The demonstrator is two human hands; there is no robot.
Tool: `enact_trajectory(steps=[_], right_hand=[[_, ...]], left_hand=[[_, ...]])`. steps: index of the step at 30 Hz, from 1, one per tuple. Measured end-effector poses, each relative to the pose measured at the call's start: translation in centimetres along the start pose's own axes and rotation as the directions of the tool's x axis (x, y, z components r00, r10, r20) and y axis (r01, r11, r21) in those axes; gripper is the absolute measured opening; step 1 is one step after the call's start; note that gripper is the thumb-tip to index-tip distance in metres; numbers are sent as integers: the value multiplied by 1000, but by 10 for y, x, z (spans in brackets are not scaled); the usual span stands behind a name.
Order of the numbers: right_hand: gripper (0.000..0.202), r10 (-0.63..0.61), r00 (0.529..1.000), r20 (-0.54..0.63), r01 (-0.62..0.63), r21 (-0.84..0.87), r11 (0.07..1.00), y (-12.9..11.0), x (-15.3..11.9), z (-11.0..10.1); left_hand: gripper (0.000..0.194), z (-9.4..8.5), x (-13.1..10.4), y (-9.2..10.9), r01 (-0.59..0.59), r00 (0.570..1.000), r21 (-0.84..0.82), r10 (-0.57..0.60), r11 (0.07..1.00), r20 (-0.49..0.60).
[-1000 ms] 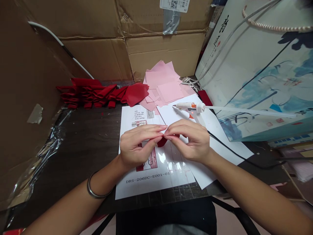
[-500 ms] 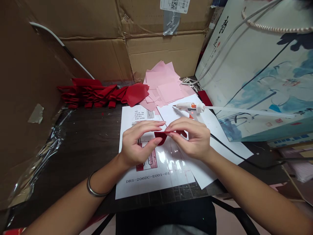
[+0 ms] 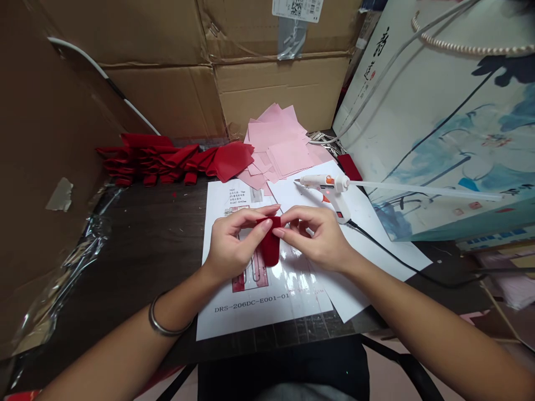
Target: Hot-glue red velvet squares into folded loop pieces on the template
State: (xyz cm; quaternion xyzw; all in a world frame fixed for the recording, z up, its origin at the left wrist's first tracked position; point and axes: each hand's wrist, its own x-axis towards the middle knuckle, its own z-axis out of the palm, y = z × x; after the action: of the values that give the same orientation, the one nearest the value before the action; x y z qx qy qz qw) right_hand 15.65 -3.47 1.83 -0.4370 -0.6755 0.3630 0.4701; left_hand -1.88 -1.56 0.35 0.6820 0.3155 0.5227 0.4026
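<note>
A small dark red piece [image 3: 271,248] hangs between my hands above a printed white sheet [image 3: 217,278]. My left hand [image 3: 236,239] pinches its upper left part between thumb and fingers. From the other side, my right hand [image 3: 320,236] closes thumb and fingertips on its upper right edge. Behind my right hand, a white glue gun [image 3: 334,192] lies on white paper, with a long clear stick out of its back.
Stacked pink squares [image 3: 278,136] lie at the back, beside a row of folded red pieces [image 3: 167,161]. Metal clips [image 3: 328,143] sit behind the glue gun. Cardboard walls and a patterned white box [image 3: 443,139] border the table [image 3: 146,234]. A black cord runs right.
The red piece has turned from nearly edge-on to hanging with its broad face visible. My right hand has shifted slightly left and down, uncovering more of the glue gun.
</note>
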Motion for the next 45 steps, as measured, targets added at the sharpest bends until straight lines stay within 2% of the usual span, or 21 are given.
enact_trajectory(steps=[3, 5, 9, 11, 14, 18, 20, 24, 26, 29, 33, 36, 39, 41, 45], right_hand=[[12, 86, 994, 71, -86, 5, 996, 0, 0, -1], [12, 105, 990, 93, -110, 45, 993, 0, 0, -1], [10, 77, 985, 156, -106, 188, 976, 1, -1, -1], [11, 75, 982, 172, -115, 234, 965, 2, -1, -1], [14, 119, 977, 175, -156, 219, 963, 3, -1, 0], [18, 159, 958, 240, -216, 234, 948, 3, -1, 2], [18, 151, 940, 306, -245, 298, 922, 2, -1, 3], [22, 133, 857, 498, -373, 421, 827, 0, -4, 5], [23, 142, 849, 509, -391, 423, 817, 1, -4, 7], [24, 153, 872, 465, -351, 376, 858, 4, -3, 9], [26, 163, 874, 458, -347, 353, 869, 5, -2, 10], [25, 187, 868, 460, -369, 344, 863, 3, -3, 10], [26, 205, 831, 517, -430, 365, 826, 3, -4, 9], [26, 194, 809, 555, -464, 399, 791, 3, -4, 9], [24, 210, 833, 512, -456, 420, 784, 4, -4, 8]], left_hand=[[4, 0, 1, 1, 65, 998, -77, -65, 995, 5], [7, -1, 2, 1, 70, 997, -101, -67, 992, 37], [32, -4, 6, 0, 34, 972, -61, -19, 998, 235], [36, -3, 6, 0, 46, 946, -47, -29, 998, 322], [33, 1, 6, 1, 105, 938, -60, -79, 993, 338], [35, 1, 5, 3, 159, 931, -124, -107, 979, 350], [38, -1, 4, 3, 151, 916, -130, -90, 980, 390], [45, -4, 3, 3, 172, 859, -76, -112, 982, 499], [43, -4, 3, 2, 175, 863, -81, -113, 981, 492], [42, -1, 3, 0, 171, 897, -152, -90, 973, 434], [41, 1, 4, 0, 183, 910, -178, -98, 967, 404], [46, -1, 2, 3, 224, 902, -183, -132, 957, 411], [49, -3, 0, 7, 329, 873, -198, -217, 923, 437], [48, -3, 0, 7, 367, 868, -250, -234, 896, 438], [58, -1, -1, 3, 411, 874, -353, -253, 840, 416]])
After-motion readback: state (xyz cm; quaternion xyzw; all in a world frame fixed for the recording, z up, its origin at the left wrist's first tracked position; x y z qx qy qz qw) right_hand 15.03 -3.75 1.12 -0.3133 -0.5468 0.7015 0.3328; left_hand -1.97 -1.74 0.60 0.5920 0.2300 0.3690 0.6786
